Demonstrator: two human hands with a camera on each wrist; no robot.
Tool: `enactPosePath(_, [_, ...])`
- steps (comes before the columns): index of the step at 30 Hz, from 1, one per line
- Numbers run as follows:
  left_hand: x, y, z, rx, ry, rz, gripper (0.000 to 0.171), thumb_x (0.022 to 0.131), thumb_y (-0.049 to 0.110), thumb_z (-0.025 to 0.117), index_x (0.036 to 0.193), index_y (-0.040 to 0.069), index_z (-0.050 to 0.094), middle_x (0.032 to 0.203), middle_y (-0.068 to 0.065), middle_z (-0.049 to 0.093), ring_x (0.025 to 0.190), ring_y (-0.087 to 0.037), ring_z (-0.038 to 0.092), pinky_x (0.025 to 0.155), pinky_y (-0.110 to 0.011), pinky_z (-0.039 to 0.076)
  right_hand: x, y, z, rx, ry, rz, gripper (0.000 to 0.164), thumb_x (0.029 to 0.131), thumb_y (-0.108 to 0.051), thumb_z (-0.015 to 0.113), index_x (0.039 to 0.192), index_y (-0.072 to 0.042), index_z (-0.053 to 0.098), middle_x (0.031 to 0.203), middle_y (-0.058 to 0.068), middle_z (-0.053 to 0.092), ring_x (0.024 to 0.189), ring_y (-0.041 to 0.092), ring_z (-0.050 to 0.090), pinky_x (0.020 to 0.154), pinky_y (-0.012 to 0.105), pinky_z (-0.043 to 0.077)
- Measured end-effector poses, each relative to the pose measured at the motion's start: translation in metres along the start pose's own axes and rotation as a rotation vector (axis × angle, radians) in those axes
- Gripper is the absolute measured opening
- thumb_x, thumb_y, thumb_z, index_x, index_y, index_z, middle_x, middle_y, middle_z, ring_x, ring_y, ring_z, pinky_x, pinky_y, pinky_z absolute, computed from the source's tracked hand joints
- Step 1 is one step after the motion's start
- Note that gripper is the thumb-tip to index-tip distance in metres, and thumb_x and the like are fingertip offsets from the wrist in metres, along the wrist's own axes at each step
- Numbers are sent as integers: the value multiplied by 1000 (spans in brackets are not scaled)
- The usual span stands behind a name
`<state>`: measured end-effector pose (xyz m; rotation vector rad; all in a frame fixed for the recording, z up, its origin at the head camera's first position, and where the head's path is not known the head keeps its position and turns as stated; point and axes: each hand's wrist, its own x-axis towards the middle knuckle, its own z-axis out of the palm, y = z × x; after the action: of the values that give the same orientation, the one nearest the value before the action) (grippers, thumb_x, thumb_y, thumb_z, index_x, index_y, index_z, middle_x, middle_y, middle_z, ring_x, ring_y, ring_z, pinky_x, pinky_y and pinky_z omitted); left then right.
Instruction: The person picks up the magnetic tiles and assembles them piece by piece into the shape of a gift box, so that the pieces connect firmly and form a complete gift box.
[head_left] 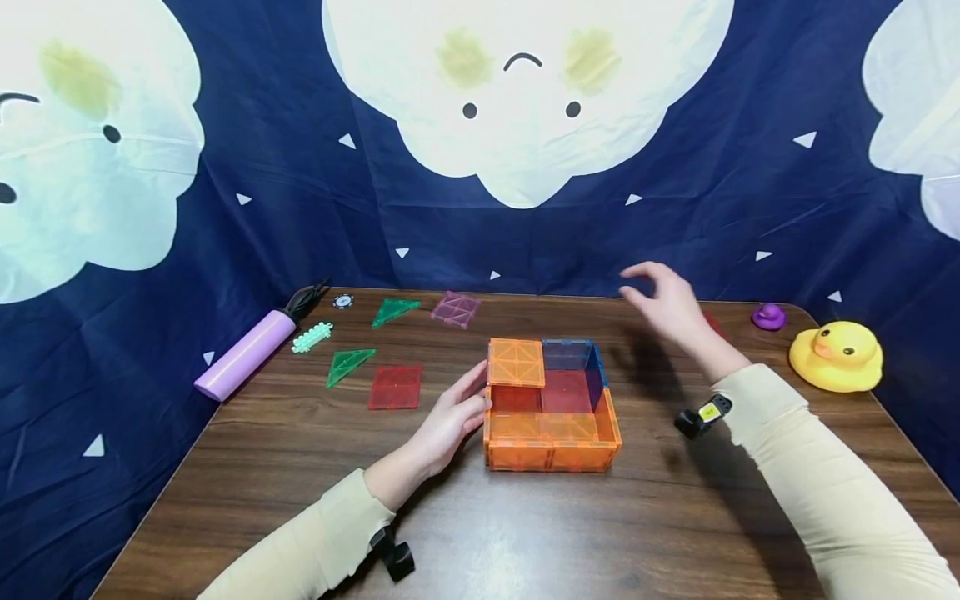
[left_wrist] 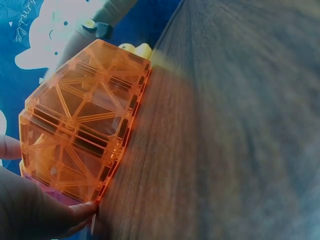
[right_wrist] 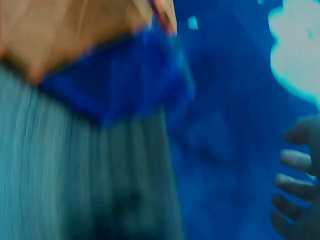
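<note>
Left hand (head_left: 448, 421), fingers extended, touches an orange-and-blue tile box (head_left: 551, 457); right hand (head_left: 663, 304) hovers, fingers spread. Only the head view shows green triangles (head_left: 349, 365) left of the box.

From above, the magnetic-tile box (head_left: 551, 458) can be entered at its front and back right; an orange square tile (head_left: 516, 362) roofs the back left quarter. The left hand (head_left: 450, 421), touching the left wall, blocks that side. Bare tabletop (head_left: 555, 533) gives passage along the front and just right of the box, beneath the raised right hand (head_left: 663, 304). The yellow duck (head_left: 836, 358) obstructs the far right, the lilac pump (head_left: 251, 350) the far left; the navy curtain (head_left: 540, 246) bounds the back.
</note>
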<state>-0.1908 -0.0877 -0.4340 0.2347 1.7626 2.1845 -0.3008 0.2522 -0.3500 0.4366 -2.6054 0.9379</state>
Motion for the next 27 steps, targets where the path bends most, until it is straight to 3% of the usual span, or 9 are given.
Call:
enactPosePath(3, [-1,1,0,1,-2,2,77,91,2,49,163,7,22,167,-15,20,150,-34,26,116,-56,28,-5,37,-5,-19,129,140,30,98,-17,63,117,6,65,124,34,59,123,49,51,103,58,36])
enactPosePath(6, [-1,1,1,0,-8,6,77,92,2,50,163,7,21,167,-15,21,150,-33,26,116,-56,28,-11,71,-5,-62,165,306,39,100,-22,59,121,11,60,126,39,54,124,55,44,105,60,31])
enactPosePath(10, [0,1,1,2,-10,11,77,92,2,50,163,8,21,167,-14,21,150,-33,26,116,-56,28,-23,101,-3,-128,83,534,55,102,-34,55,130,12,49,136,44,39,128,62,31,104,67,28])
enactPosePath(13, [0,1,2,1,-5,9,77,91,2,50,163,8,21,167,-14,21,150,-33,26,116,-56,28,-30,114,-1,-166,0,638,63,101,-42,54,133,11,43,139,45,33,128,63,27,102,70,28])
enactPosePath(18, [0,0,2,4,-6,1,78,90,2,50,163,7,21,167,-15,20,150,-34,25,116,-57,27,-35,125,2,-201,-21,685,60,101,-41,55,133,9,43,135,44,37,129,62,28,101,69,29])
enactPosePath(22, [0,0,1,0,-10,10,77,91,2,50,163,7,21,167,-15,20,150,-34,25,116,-57,28,-34,129,4,-234,17,637,54,100,-34,57,128,12,49,129,43,43,124,61,33,100,64,35])
enactPosePath(27, [-1,1,0,2,-12,9,76,92,2,49,163,7,21,167,-15,20,150,-34,25,116,-57,28,-33,133,10,-286,20,599,67,95,-42,64,126,17,50,125,43,45,120,59,36,98,61,40])
